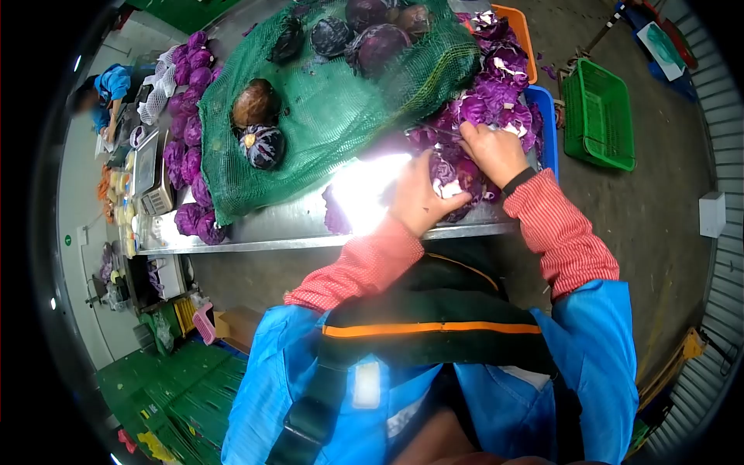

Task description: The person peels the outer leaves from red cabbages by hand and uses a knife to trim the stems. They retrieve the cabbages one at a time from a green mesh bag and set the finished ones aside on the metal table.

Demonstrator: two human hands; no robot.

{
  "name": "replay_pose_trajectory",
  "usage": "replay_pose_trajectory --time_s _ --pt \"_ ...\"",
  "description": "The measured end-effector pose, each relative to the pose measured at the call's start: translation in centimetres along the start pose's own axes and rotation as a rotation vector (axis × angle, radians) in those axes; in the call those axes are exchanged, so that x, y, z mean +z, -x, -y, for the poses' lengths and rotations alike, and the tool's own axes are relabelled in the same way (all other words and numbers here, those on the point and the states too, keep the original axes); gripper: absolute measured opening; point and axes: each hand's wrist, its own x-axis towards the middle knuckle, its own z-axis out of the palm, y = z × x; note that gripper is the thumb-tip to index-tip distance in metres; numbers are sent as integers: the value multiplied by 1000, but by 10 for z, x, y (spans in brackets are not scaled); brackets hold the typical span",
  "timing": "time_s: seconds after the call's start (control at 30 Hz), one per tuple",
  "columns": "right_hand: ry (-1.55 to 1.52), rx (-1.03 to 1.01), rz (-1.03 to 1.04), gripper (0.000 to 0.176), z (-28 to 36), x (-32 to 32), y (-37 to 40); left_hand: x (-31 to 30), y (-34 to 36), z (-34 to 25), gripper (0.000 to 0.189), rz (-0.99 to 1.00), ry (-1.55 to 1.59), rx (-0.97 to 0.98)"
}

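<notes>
My left hand (418,195) is wrapped round the near left side of a red cabbage (445,172) with a pale cut face, at the front edge of the steel table (287,230). Above and to the right of that cabbage, my right hand (494,151) is closed, its fingers curled down. Whatever sits in those fingers is too small or hidden to name. Loose purple cabbage leaves (504,74) are heaped just beyond the right hand. A green mesh sack (325,116) lies spread to the left, with several dark, untrimmed cabbages (380,48) on it.
Along the table's left side sits a row of trimmed cabbages (191,167) beside a scale (155,186). A blue crate (549,128) and an orange crate (523,35) stand at the right edge. A green basket (597,116) rests on the floor. Another person (112,89) works far left.
</notes>
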Motion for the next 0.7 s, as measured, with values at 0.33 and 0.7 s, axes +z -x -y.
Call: replay_pose_trajectory --time_s 0.33,0.7 --pt "-355 350 68 24 -2 -40 60 -8 -21 15 98 194 152 -97" --pt "27 260 20 18 11 -71 112 -3 -25 -3 103 247 37 -57"
